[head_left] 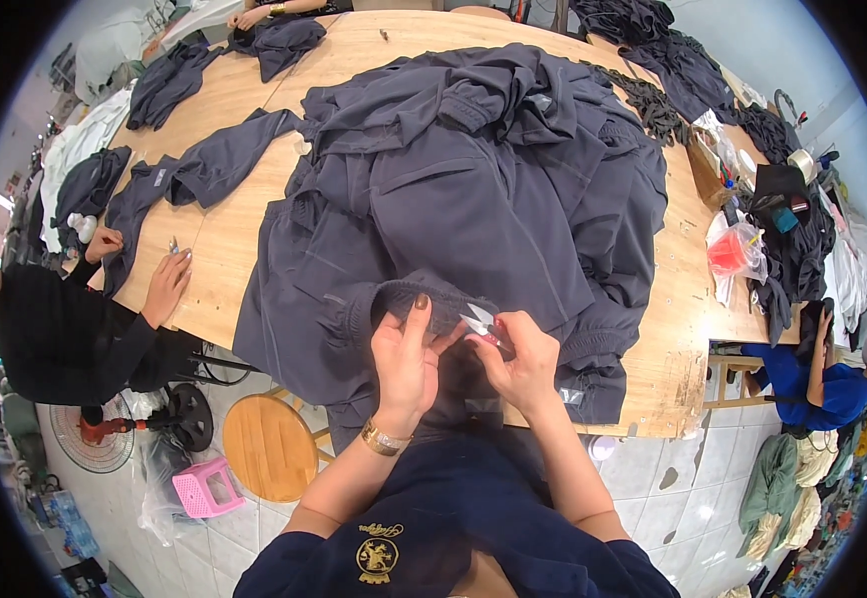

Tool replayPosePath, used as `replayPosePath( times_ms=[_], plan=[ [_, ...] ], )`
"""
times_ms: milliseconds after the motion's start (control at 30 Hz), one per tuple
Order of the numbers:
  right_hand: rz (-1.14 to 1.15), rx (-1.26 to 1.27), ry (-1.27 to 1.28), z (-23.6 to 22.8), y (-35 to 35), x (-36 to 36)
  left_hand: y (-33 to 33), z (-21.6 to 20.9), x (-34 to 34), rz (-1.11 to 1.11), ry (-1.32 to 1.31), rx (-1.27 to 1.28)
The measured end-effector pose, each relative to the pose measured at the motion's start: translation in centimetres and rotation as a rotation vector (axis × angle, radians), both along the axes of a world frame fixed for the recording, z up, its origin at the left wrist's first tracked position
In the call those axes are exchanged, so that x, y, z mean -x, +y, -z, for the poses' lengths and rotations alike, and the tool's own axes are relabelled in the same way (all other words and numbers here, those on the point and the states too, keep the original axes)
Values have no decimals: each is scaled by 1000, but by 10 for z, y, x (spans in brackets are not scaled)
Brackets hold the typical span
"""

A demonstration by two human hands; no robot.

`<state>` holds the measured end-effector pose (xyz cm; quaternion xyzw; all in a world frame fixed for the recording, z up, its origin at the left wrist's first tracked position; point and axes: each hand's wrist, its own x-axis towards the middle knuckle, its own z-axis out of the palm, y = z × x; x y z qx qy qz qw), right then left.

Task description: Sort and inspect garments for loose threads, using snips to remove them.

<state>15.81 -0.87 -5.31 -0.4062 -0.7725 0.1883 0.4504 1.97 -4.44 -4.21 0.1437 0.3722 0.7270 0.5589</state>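
A large heap of dark grey garments [433, 194] lies in front of me. At its near side, the gathered elastic waistband [401, 295] of one garment is lifted off the pile. My left hand [406, 361] grips this waistband, thumb on top and fingers under the cloth. My right hand [521, 361] is closed around a pair of small thread snips [477, 319] with pale pointed blades and a reddish grip. The blades point up and left, right by the waistband's edge. Whether they touch a thread is too small to tell.
The heap covers much of a wooden table [239, 214]. At left, a person in black [75, 329] handles another dark garment; a person in blue [822, 394] sits at right. A round stool [270, 448], a pink plastic stool [204, 488] and a fan [95, 434] stand on the floor.
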Motion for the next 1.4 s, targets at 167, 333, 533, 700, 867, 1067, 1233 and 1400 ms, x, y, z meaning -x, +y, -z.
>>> replayPosePath(
  times_ms=[167, 333, 533, 700, 867, 1067, 1233, 1400],
  plan=[
    [18, -72, -102, -3, 3, 2, 0, -3, -2, 16, 20, -14],
    [25, -83, -141, -2, 3, 3, -1, -2, -3, -18, 29, 7],
    [22, -94, -138, -2, 4, 2, 0, -3, -4, -30, 33, -7],
    [27, -106, -154, -4, 5, 2, 0, -2, -5, -41, 56, 7],
    [21, -109, -154, -5, 6, 2, 0, -1, -5, -44, 68, -4],
    [24, -127, -160, -7, 6, 3, -1, 3, -7, -52, 83, 3],
    [26, -137, -160, -6, 7, 3, -1, 5, -6, -50, 95, -2],
    [20, -163, -207, -4, 7, 2, -1, 5, -7, -48, 98, -12]
  ],
)
